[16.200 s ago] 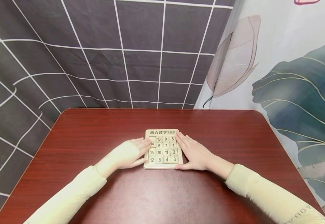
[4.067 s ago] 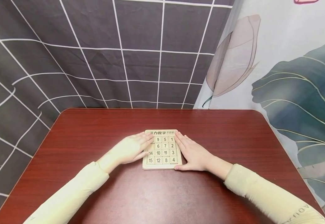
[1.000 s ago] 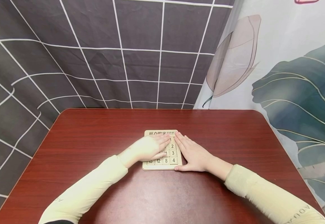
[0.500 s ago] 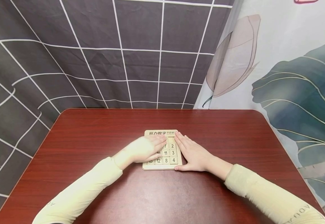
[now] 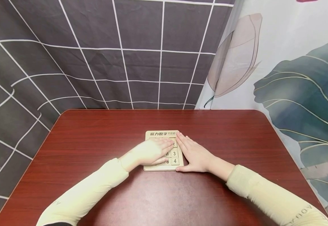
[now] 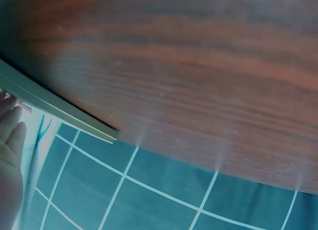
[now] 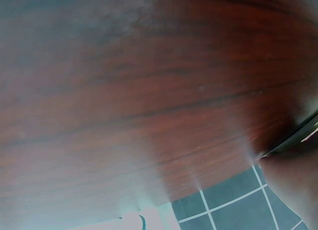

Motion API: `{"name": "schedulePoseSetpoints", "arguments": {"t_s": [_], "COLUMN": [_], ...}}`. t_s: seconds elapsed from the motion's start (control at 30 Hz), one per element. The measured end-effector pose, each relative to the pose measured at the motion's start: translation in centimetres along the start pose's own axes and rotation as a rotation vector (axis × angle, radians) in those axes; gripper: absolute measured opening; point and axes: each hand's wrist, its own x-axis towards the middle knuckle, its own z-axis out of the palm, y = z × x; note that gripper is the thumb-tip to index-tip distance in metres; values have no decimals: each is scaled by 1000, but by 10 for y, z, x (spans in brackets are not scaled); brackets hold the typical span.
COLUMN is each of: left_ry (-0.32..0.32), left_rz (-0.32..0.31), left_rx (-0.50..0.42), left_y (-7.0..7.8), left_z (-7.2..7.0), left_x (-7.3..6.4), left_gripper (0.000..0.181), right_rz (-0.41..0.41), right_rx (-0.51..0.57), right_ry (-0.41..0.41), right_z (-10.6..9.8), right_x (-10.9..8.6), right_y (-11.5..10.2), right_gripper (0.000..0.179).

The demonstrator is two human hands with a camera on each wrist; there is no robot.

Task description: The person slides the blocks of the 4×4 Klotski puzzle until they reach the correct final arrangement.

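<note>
A pale number slide puzzle point(image 5: 158, 134) lies flat on the table, with dark Chinese characters along its top strip. My left hand point(image 5: 152, 151) stretches across it from the left, palm down, hiding most of the left and middle tiles. Its straight fingertips touch the tile marked 2 point(image 5: 174, 144) near the top right. Below that, the tiles marked 3 point(image 5: 174, 153) and 4 point(image 5: 175, 161) show. My right hand point(image 5: 196, 155) rests against the puzzle's right edge, fingers straight, thumb at the lower right corner. The left wrist view catches the puzzle's side edge point(image 6: 69, 113) and part of the left hand.
The reddish-brown wooden table point(image 5: 164, 194) has rounded far corners. Behind it hangs a dark grey curtain point(image 5: 141, 66) with white grid lines. A white leaf-patterned curtain point(image 5: 282, 28) hangs at the right.
Since half a second ago my left hand has moved right, and the 2 tile has slid up toward the top right slot. Over the longer span several tiles have shifted places. The right hand stays put.
</note>
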Motion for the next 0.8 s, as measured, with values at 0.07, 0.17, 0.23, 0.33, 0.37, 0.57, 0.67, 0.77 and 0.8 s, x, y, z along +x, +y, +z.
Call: {"name": "schedulePoseSetpoints", "arguments": {"t_s": [0.07,0.17,0.23,0.33,0.37,0.57,0.67,0.77,0.8], "left_ry": [-1,-6,-7,-2,1,50,75,79,80], "left_rz": [-17,-32,-32,-22,-19,40,85,112,114], "left_rx": [-2,-10,-16,-23,-27,-20,-4,29,36], "left_y": [-3,-8,-10,-12,-12,-5,3,10,12], "left_z": [1,4,6,7,7,2,0,-2,-2], "left_x": [2,5,5,5,4,-6,-12,-17,-17], "left_gripper": [59,60,61,61,61,57,56,57,57], "right_rz": [-2,-2,-5,-3,-1,12,16,20,20], "right_rx": [-1,-5,-4,-5,-3,16,15,11,12], "right_ry": [0,-3,2,3,0,-17,-17,-21,-23], "right_z": [-1,-1,0,0,0,1,2,2,2], "right_x": [0,0,0,0,0,0,0,0,0], "right_y": [0,-1,-1,0,0,0,0,0,0], "right_gripper": [118,118,117,118,118,119,118,119,119]}}
